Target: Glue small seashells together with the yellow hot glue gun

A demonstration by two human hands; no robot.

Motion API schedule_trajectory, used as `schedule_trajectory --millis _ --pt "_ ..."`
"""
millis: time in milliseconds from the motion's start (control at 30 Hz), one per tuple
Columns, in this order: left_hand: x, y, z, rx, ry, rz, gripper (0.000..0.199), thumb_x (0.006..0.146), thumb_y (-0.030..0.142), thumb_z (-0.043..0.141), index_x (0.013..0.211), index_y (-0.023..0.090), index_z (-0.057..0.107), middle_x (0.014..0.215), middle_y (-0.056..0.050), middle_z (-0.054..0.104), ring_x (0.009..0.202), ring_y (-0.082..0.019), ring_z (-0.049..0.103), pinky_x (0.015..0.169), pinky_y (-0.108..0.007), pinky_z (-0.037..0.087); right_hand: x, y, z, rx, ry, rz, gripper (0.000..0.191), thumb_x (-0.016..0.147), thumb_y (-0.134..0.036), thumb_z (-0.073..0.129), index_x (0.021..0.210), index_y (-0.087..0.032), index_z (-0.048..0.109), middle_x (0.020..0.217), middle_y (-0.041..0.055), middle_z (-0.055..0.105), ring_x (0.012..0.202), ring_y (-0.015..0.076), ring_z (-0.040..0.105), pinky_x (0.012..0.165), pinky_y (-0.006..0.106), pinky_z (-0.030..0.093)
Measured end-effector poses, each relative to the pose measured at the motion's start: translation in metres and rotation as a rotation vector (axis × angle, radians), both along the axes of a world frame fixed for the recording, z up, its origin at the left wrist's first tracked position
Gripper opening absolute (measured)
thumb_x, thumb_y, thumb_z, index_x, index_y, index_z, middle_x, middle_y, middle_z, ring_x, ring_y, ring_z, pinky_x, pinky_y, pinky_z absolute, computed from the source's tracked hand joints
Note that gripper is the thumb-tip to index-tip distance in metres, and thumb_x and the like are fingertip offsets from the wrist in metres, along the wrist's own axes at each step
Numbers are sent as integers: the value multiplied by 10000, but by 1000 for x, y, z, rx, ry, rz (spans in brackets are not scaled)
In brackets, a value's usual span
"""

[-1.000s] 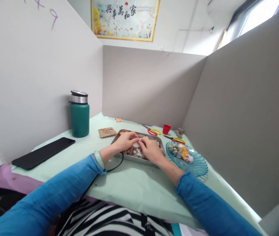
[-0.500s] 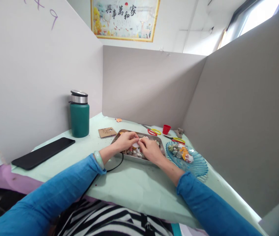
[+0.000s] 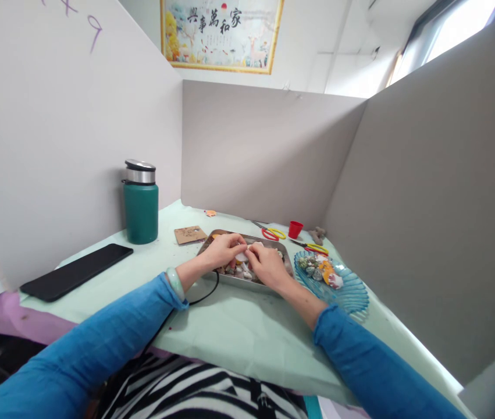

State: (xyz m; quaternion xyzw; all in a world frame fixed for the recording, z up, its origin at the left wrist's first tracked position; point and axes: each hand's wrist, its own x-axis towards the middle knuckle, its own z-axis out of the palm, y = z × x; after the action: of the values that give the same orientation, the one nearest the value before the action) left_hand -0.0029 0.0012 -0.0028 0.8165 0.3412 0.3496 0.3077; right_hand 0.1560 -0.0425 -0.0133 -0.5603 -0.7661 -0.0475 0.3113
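Over a metal tray of small mixed pieces, my two hands meet at the fingertips. My left hand is closed in a pinch beside a small white round piece. From the other side my right hand pinches at the same spot, its fingers touching or nearly touching the left ones. What lies between the fingertips is small, pale and mostly hidden. White and brownish pieces show in the tray below. A green bangle circles my left wrist.
Right of the tray stands a blue glass plate with orange, white and grey-green pieces. Behind are two pairs of scissors and a red cup. A brown card, a green bottle and a black phone-like slab lie leftward.
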Motion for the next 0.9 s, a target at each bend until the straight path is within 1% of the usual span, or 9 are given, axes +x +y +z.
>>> schedule_trajectory --millis 233,467,600,767,900 --pt "0 1 1 18 -1 -18 284 794 412 472 825 143 555 521 29 538 411 -90 532 383 -162 375 0 -1 1 0 -1 -2 334 899 -389 353 812 -202 615 719 24 652 610 118 549 572 206 313" --pt "0 3 0 1 -2 -1 317 802 432 451 837 135 557 493 31 524 400 -86 520 364 -149 349 0 1 -1 4 -12 -2 329 899 -382 355 816 -199 616 725 25 655 623 119 556 591 206 325" --pt "0 3 -1 12 -9 -6 308 806 426 447 828 137 552 507 28 525 404 -88 524 376 -155 365 1 1 -1 0 -12 -4 324 897 -381 362 823 -197 619 725 27 655 627 121 560 600 208 331" --pt "0 0 1 3 -10 -16 286 804 409 456 829 142 556 510 28 528 401 -86 515 382 -159 372 0 0 1 -14 -11 -8 329 898 -385 363 835 -193 623 738 31 657 638 122 562 604 207 331" --pt "0 -2 2 5 -6 -7 282 804 404 456 829 143 559 498 31 522 397 -84 511 366 -152 352 0 -1 2 -16 -9 -10 332 898 -388 360 829 -194 621 737 29 658 634 121 560 601 208 327"
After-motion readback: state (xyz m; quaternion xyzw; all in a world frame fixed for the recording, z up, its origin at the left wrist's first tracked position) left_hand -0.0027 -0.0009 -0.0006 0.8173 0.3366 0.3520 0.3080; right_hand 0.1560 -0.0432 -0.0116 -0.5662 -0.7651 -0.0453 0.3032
